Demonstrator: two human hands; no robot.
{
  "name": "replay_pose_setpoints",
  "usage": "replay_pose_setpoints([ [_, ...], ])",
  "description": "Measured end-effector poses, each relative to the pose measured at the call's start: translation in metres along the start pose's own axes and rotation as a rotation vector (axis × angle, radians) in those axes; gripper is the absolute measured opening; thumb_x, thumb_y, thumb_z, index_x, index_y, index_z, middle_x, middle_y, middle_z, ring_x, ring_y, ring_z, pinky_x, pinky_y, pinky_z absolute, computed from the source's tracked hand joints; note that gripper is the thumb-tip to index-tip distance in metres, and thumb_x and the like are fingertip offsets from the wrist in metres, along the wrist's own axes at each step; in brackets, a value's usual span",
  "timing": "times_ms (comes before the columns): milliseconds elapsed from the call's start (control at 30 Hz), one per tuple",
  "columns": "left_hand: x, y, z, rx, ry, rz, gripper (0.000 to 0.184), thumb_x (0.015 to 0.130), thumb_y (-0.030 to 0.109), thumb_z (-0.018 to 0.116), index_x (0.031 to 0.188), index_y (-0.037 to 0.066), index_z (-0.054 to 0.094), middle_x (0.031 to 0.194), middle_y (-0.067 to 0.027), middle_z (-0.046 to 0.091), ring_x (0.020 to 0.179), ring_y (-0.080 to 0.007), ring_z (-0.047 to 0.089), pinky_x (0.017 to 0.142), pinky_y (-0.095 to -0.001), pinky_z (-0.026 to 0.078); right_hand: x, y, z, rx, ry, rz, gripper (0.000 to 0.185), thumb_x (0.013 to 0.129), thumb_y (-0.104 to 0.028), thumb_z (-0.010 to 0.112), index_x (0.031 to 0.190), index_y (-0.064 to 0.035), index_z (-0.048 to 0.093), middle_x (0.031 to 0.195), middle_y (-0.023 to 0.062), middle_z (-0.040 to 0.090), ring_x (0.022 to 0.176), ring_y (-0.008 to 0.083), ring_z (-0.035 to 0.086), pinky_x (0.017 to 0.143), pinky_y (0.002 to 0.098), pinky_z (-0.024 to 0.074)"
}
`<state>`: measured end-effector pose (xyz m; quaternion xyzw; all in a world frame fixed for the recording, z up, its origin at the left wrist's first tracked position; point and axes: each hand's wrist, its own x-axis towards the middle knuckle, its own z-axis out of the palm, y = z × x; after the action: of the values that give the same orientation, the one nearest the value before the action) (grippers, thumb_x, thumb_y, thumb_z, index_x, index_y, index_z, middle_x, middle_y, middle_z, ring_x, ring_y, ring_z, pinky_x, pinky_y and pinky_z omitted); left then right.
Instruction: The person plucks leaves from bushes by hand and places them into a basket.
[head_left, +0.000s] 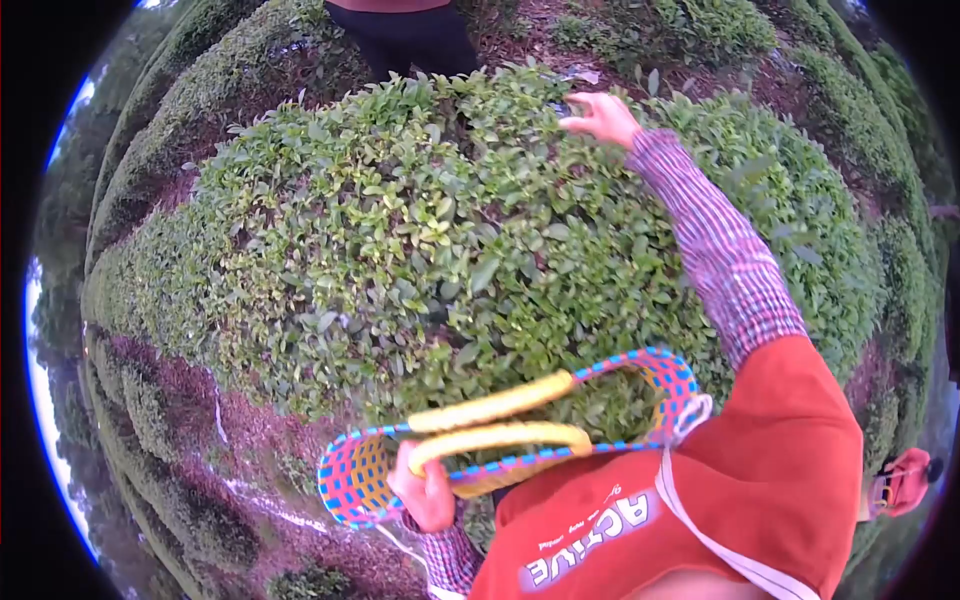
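My left hand (427, 492) is wrapped round the yellow handle (500, 436) of a woven basket (362, 478) in pink, blue and yellow. The basket hangs against my front, and green leaves (610, 412) lie inside it. My right hand (607, 118) reaches out over the far edge of a leafy tea bush (430, 220). Its thumb and fingers are apart; a small dark-blue bit by the fingertips is too small to make out. A white cord (690, 420) is tied to the basket's right end.
Across the bush stands a person in dark trousers (415, 40). Another person's red cap (905, 480) shows at the far right. Trimmed bush rows (200, 100) run behind and along the left. Reddish soil (270, 445) lies between rows at the lower left.
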<state>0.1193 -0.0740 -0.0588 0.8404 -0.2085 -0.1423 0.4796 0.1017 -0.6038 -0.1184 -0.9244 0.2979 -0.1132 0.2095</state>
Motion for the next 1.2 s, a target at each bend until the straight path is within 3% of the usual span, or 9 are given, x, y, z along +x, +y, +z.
replay_pose_setpoints([
  [33,0.0,-0.003,-0.002,-0.006,-0.021,0.022,0.016,0.082,0.011,0.048,0.072,0.0,0.053,0.055,0.0006,0.047,0.047,-0.0062,0.044,0.042,-0.0207,0.034,0.03,0.005,0.008,-0.019,-0.044,0.082,0.081,0.062,-0.054,0.067,0.121,-0.004,0.046,0.079,0.0141,0.062,0.069,0.0228,0.059,0.067,0.0353,0.0476],
  [167,0.01,0.008,0.0,0.127,-0.034,-0.039,0.019,0.081,0.014,0.048,0.081,-0.002,0.058,0.056,-0.0021,0.05,0.047,-0.0093,0.048,0.045,-0.023,0.036,0.107,0.028,0.056,-0.05,-0.178,-0.011,0.093,0.057,-0.057,0.068,0.127,-0.0044,0.037,0.121,0.0209,0.046,0.113,0.0322,0.045,0.097,0.0367,0.034],
  [300,0.022,0.005,0.007,0.188,0.014,-0.062,0.022,0.076,0.016,0.049,0.081,-0.002,0.06,0.058,-0.0068,0.056,0.049,-0.0145,0.052,0.05,-0.0257,0.039,0.133,0.032,0.073,0.066,-0.256,-0.078,0.082,0.059,-0.054,0.07,0.12,-0.0043,0.047,0.108,0.0208,0.056,0.1,0.0291,0.054,0.092,0.0378,0.0392],
  [367,0.028,0.006,0.01,0.205,0.022,-0.031,0.021,0.074,0.017,0.05,0.078,-0.002,0.06,0.056,-0.0066,0.055,0.049,-0.0147,0.052,0.05,-0.0258,0.039,0.126,0.022,0.072,0.271,-0.237,0.183,0.06,0.067,-0.03,0.074,0.112,0.0029,0.052,0.072,0.0131,0.064,0.055,0.0125,0.06,0.055,0.0264,0.0518],
  [433,0.031,0.009,0.012,0.199,0.024,-0.049,0.021,0.074,0.017,0.051,0.076,-0.002,0.06,0.056,-0.0068,0.056,0.049,-0.0147,0.052,0.049,-0.0257,0.039,0.122,0.023,0.079,0.427,-0.09,0.157,0.05,0.069,-0.023,0.072,0.105,0.0069,0.055,0.066,0.0098,0.063,0.047,0.0093,0.057,0.044,0.0212,0.048],
  [700,0.026,0.007,0.013,0.201,0.025,-0.03,0.02,0.072,0.015,0.053,0.079,-0.003,0.061,0.054,-0.0076,0.055,0.046,-0.0157,0.049,0.048,-0.0281,0.038,0.117,0.004,0.053,1.244,0.607,0.185,0.017,0.077,-0.017,0.065,0.077,-0.0008,0.06,0.068,0.0075,0.061,0.055,0.0119,0.056,0.055,0.0255,0.0496],
  [900,0.029,0.007,0.016,0.174,0.064,-0.023,0.019,0.071,0.013,0.053,0.077,-0.003,0.06,0.051,-0.0071,0.052,0.044,-0.0136,0.048,0.047,-0.0254,0.038,0.149,-0.008,0.054,0.506,-0.199,0.451,0.026,0.076,-0.006,0.063,0.097,0.0067,0.054,0.067,0.0098,0.061,0.048,0.0112,0.057,0.046,0.0207,0.0498],
  [1033,0.031,0.008,0.014,0.212,0.05,-0.09,0.024,0.072,0.021,0.054,0.071,-0.002,0.059,0.048,-0.0067,0.05,0.043,-0.0123,0.05,0.045,-0.0262,0.038,0.173,-0.028,0.075,0.446,-0.411,0.34,0.032,0.075,-0.009,0.064,0.101,0.0048,0.05,0.065,0.0085,0.059,0.045,0.0118,0.055,0.041,0.0225,0.045],
  [1200,0.037,0.007,0.013,0.267,0.043,-0.022,0.023,0.073,0.02,0.053,0.071,-0.002,0.059,0.048,-0.0066,0.051,0.042,-0.0126,0.05,0.043,-0.0262,0.038,0.188,-0.04,0.102,0.263,-0.381,0.156,0.023,0.073,-0.019,0.069,0.077,0.0015,0.061,0.061,0.0052,0.06,0.044,0.0094,0.054,0.042,0.0214,0.0449],
])
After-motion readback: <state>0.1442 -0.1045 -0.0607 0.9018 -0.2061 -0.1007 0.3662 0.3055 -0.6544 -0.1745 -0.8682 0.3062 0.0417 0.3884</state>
